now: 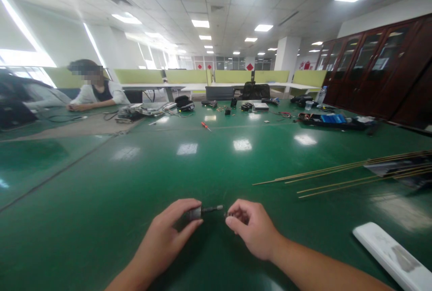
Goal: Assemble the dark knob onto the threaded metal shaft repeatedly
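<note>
Low in the middle of the view, my left hand is closed around a dark, round metal part with a thin shaft that looks like a small motor. The shaft points right and has a lighter tip. Just past that tip, my right hand has its thumb and fingers curled together in a pinch. Something small and dark shows at those fingertips, too small to name. A narrow gap separates it from the shaft's tip. Both hands are just above the green table.
Thin brass-coloured rods reach in from the right. A long white case lies at the lower right. Farther back are an orange screwdriver, a black tray with blue packs, and assorted electronics. A person sits at the far left.
</note>
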`<state>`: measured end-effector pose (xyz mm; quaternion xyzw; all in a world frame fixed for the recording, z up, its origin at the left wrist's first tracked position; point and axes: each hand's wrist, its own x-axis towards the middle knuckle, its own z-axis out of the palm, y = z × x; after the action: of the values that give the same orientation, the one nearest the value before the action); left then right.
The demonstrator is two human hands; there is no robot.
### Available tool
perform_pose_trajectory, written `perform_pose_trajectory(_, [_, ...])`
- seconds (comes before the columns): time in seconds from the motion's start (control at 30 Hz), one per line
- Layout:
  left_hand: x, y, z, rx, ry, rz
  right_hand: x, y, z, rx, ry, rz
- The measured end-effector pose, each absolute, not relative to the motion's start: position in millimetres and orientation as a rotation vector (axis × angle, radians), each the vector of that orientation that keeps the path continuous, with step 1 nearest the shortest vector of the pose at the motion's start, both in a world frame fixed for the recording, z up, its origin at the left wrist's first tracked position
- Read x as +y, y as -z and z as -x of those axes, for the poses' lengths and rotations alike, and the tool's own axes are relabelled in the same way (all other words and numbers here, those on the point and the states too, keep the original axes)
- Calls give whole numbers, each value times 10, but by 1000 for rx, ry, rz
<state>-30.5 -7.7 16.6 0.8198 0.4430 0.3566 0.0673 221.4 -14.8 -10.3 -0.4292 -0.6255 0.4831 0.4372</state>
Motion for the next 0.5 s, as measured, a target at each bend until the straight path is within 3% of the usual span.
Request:
perform_pose_trajectory(0.17, [-58, -218, 311, 1523, -1164, -2235, -146, 109, -2222, -1481, -1297, 988])
perform_pose_trajectory(0.37, [-19, -320, 316, 1426, -1279, -1384, -156, 101, -2223, -1509, -1293, 935])
perform_pose_trajectory(0.5, [-76, -391, 642, 1476, -1164, -1364, -167, 73, -2203, -1514, -1283, 930])
